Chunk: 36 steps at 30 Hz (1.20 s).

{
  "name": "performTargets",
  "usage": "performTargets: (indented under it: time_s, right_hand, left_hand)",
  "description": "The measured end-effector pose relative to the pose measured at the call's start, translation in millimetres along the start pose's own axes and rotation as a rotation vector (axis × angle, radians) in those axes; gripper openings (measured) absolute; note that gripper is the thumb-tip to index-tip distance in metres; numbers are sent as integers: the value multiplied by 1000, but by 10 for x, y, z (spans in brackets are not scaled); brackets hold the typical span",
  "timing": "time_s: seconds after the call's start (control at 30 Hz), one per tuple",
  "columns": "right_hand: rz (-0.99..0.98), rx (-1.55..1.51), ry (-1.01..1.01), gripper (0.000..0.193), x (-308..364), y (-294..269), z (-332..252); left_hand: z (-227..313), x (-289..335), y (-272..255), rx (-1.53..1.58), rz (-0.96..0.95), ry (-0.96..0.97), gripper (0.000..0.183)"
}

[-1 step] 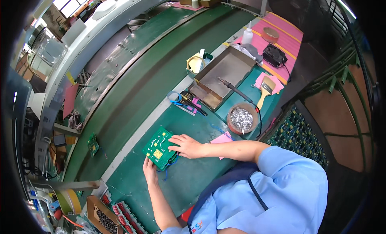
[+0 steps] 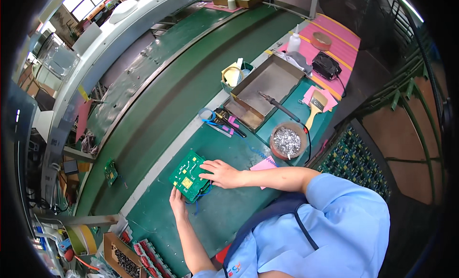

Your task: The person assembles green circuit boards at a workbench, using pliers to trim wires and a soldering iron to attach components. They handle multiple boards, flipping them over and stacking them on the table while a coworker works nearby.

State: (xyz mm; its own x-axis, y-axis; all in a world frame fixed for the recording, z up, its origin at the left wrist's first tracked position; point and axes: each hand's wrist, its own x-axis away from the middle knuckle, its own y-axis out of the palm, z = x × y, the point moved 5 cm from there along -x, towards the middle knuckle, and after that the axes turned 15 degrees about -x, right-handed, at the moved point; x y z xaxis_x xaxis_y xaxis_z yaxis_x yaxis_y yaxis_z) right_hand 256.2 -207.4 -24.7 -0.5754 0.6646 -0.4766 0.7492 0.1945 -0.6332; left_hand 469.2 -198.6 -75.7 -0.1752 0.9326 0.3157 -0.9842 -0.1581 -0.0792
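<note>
A green circuit board [image 2: 184, 180] with pale yellow patches is tilted over the green bench, with blue wires [image 2: 205, 191] showing beneath its near edge. My left hand [image 2: 178, 202] grips its lower left corner, the thumb and fingers close to the edge. From the right, my right hand [image 2: 224, 175] holds the opposite edge, fingertips resting on the upper face. What lies under the board is mostly hidden. Beyond my right hand, a pink pad [image 2: 264, 166] lies on the bench, partly covered by my forearm.
A soldering iron [image 2: 279, 106] rests across a metal tray [image 2: 287, 89], near a bowl of silvery scraps [image 2: 287, 142] and a brush [image 2: 315, 108]. Cutters [image 2: 224, 118] lie left of the tray. Another circuit board [image 2: 111, 173] sits on the green conveyor belt. At lower left is a parts box [image 2: 109, 244].
</note>
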Motion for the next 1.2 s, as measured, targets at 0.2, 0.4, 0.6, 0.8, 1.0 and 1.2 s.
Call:
performTargets:
  time_s: [0.2, 0.4, 0.6, 0.8, 1.0, 1.2]
  right_hand:
    - [3, 12, -55, 44, -58, 38, -59]
    - [324, -325, 270, 48, -94, -146, 140]
    - [224, -1082, 827, 37, -149, 17, 342]
    - [247, -1158, 735, 32, -107, -226, 153]
    - [257, -1221, 669, 30, -155, -339, -43]
    - [255, -1259, 616, 31, -187, -400, -188]
  left_hand:
    - [-5, 21, -152, -393, 305, 117, 29]
    - [228, 117, 46, -365, 185, -6, 25]
    - [317, 267, 90, -201, 143, -16, 20]
    - [506, 521, 160, 21, 108, 48, 19]
    - [617, 697, 139, 95, 126, 82, 19]
    - [685, 847, 100, 164, 126, 99, 19]
